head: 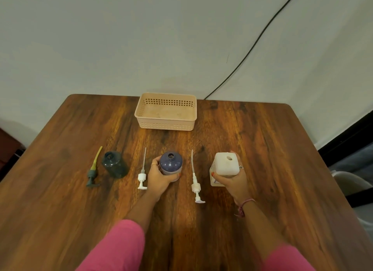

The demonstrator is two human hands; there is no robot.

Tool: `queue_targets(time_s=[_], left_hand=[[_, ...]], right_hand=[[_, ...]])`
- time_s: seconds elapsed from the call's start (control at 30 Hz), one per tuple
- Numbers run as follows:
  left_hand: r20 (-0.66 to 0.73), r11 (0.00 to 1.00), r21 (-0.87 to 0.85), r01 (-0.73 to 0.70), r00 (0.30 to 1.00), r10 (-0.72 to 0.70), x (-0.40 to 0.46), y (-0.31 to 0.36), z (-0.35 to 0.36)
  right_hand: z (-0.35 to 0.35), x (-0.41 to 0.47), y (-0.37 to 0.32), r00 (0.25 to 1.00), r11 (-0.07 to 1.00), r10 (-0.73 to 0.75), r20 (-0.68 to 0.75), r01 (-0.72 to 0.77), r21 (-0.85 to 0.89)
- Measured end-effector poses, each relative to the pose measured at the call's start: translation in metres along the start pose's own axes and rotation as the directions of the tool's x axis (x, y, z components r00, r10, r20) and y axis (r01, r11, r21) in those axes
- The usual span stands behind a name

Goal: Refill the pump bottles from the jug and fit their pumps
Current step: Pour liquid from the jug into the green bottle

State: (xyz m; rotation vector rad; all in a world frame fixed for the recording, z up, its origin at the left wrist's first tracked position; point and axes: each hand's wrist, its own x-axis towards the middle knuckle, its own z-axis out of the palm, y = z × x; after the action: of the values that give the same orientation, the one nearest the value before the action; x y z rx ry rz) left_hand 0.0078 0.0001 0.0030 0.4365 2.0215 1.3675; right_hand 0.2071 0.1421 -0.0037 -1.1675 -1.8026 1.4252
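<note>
Wooden and dark-grained, the table (252,149) is filling most of the view, with a pale wall behind it and a black cable (256,40) running down that wall to the table's far edge. Sitting at the far middle of the table is a peach plastic basket (165,125), its walls perforated near the rim. Nearer the person, the task's things are lying in a rough row. At the right end, the right hand (232,180) is gripping a white square bottle (225,165) — fingers curled round its sides, a small hole showing in its top face; whether this is the jug I cannot tell. In the middle, the left hand (159,178) is wrapping its fingers and thumb round a purple bottle (171,162), which is standing upright with its neck open. Left of that, standing untouched and apart from both hands, is a dark teal bottle (114,164), also uncapped. Three pumps are lying flat on the wood, tubes pointing away from the person: a white pump (195,185) between the purple and white bottles, a second white pump (142,178) just left of the left hand, and a grey pump with a yellow tube (93,172) — leftmost — beside the teal bottle. Pink sleeves are covering both upper arms.
</note>
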Motion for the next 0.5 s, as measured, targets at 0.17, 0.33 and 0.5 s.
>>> queue_targets(time_s=[0.17,0.33,0.5], left_hand=[[0.08,0.993,0.117,-0.014,0.997,0.005,-0.002,-0.001,-0.007],[0.074,0.889,0.432,-0.154,0.988,0.135,-0.014,0.004,-0.041],[0.013,0.65,0.632,-0.422,0.844,0.536,-0.031,0.013,-0.095]], right_hand=[[-0.002,0.003,0.004,1.0,0.999,-0.02,0.024,0.021,-0.042],[-0.001,0.004,0.005,1.0,0.999,0.001,0.013,-0.001,-0.043],[0.0,0.004,0.007,1.0,0.999,0.017,0.003,-0.017,-0.05]])
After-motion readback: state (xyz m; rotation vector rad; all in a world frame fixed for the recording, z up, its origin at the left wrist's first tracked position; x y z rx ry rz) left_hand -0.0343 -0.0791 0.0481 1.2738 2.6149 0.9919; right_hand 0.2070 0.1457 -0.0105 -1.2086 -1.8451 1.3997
